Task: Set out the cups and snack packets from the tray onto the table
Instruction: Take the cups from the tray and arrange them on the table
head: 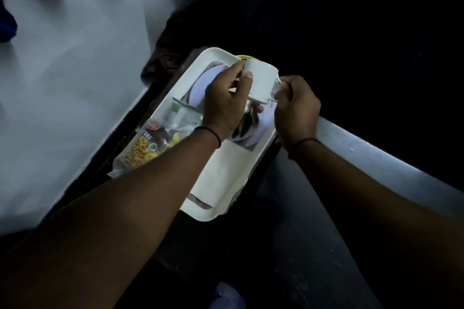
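Most of the right side is just black, can't make out anything there. The left grip (pixel 227 98) covers part of the white cup (pixel 261 80) and the printed picture on the tray (pixel 200 63). The snack packet (pixel 150 145) slips under the left forearm, and its label reads only "TURE". Both arms are cut off at the bottom edge. The blue thing (pixel 7 7) top left is cropped and blurry.

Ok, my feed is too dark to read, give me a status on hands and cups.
Left hand and right hand both gripping white cups, held above tray. Snack packet on tray's left edge, not set out. Nothing blocking.
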